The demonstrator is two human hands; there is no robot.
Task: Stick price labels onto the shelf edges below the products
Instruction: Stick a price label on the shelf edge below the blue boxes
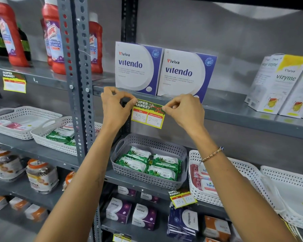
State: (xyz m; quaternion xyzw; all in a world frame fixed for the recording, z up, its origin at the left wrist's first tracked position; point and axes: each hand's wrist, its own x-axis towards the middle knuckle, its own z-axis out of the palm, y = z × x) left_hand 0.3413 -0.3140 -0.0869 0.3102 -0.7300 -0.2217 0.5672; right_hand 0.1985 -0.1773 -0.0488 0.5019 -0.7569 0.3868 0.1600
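Below the two vitendo boxes [163, 72], at the front edge of the grey shelf [234, 109], one price label [148, 114] is being fixed. It carries a green header band, two red-topped white fields with handwritten figures, and a yellow border. Its long axis runs along the shelf edge, tilted slightly down toward the right, and its lower part hangs free below the edge.

The left hand [115, 106] has thumb and forefinger pressed together on the label's upper left corner. The right hand [183, 110] pinches the upper right corner in the same manner. Both grips sit on the top strip, so the label lies between the two hands and below the fingertips. Neither hand is clearly nearer; each holds its own corner.

Judgement: the top strip appears to be at, or just against, the shelf edge, but whether it already adheres cannot be told. The coming move would call for pressing along that top strip, from the corners inward, with the slight tilt corrected first.

Count of labels in view: one in hand, one on the shelf edge at far left [14, 82], one on the lower shelf edge beneath the grey basket [148, 165] (tilted), and part of a further one at the bottom of the view. Two vitendo boxes stand directly above the work.
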